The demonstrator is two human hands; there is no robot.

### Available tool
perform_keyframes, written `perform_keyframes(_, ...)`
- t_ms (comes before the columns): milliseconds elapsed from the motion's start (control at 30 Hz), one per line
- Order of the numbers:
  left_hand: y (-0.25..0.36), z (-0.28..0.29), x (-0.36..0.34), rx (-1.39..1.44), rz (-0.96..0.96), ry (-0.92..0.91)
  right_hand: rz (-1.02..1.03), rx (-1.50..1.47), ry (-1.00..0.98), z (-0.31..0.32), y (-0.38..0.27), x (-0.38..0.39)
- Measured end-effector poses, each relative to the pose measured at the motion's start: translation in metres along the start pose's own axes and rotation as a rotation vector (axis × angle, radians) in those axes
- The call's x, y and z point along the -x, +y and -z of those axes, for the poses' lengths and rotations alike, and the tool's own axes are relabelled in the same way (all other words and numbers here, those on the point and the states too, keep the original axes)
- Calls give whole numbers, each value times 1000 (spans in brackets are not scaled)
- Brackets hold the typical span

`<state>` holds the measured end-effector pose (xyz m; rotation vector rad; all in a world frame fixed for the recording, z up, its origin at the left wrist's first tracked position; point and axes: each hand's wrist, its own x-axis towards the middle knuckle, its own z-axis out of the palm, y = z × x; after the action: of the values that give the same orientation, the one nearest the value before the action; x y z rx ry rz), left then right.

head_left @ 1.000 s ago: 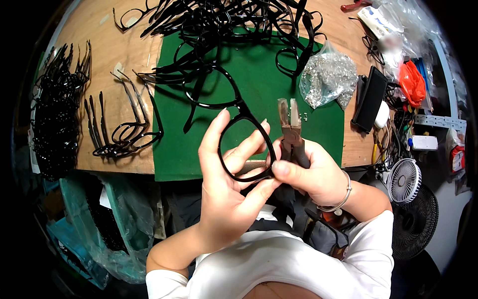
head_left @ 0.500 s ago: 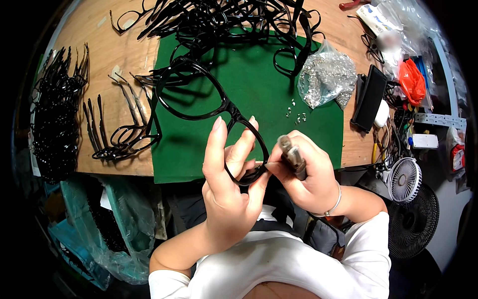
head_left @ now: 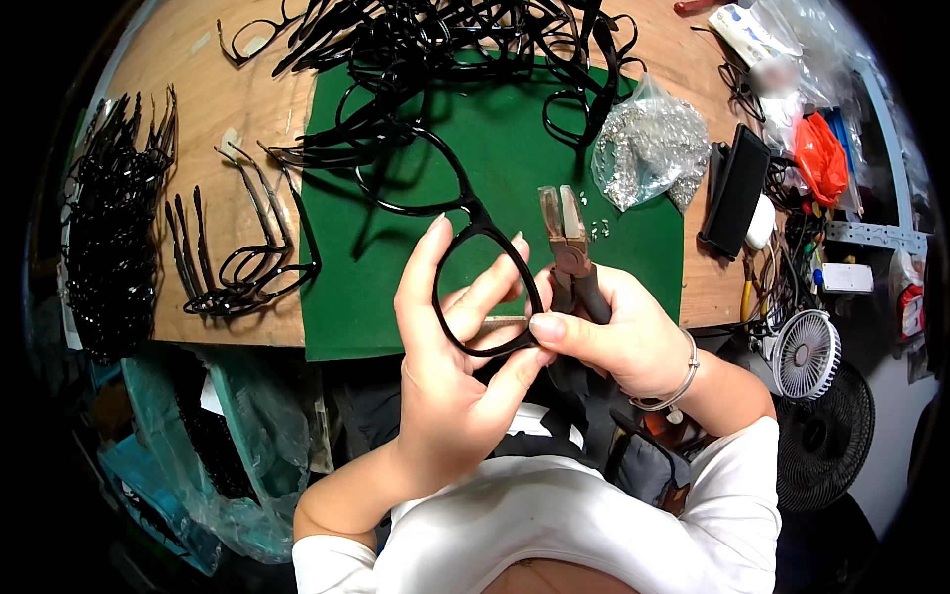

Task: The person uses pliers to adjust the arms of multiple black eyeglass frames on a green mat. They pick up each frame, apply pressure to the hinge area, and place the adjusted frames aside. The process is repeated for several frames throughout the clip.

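A black eyeglass frame (head_left: 477, 214) is held above the green mat (head_left: 515, 119) in my left hand (head_left: 445, 386), its thumb at the lower rim and some fingers stretched behind the near eye opening. My right hand (head_left: 633, 327) grips a pair of pliers (head_left: 570, 255) with dark handles, jaws pointing away from me and slightly apart. The right thumb presses the frame's near end beside the left thumb. A thin pale strip (head_left: 505, 321) shows through the near eye opening; I cannot tell what it is. Small silvery metal pieces (head_left: 600, 231) lie on the mat beyond the pliers.
A clear bag of metal pieces (head_left: 648, 148) sits at the mat's right. Black glasses frames (head_left: 445, 40) pile up at the back; another stack (head_left: 119, 228) stands far left, with loose frames (head_left: 252, 282) nearer. A phone (head_left: 737, 193) and a small white fan (head_left: 805, 356) are right.
The pliers have swung round, so their jaws now point away from me over the mat. The glasses frame has tilted and shifted slightly right, and the right thumb has come onto its near end.
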<state>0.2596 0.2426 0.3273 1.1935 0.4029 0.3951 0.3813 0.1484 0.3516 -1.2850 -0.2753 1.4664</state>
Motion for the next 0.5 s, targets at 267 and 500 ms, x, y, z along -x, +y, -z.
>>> perform_keyframes(267, 23, 5, 4, 144, 92, -16, 79, 116, -97, 2, -3, 8)
perform_keyframes(500, 27, 20, 7, 135, 145, -132, -98, 712, -394, 11, -9, 23)
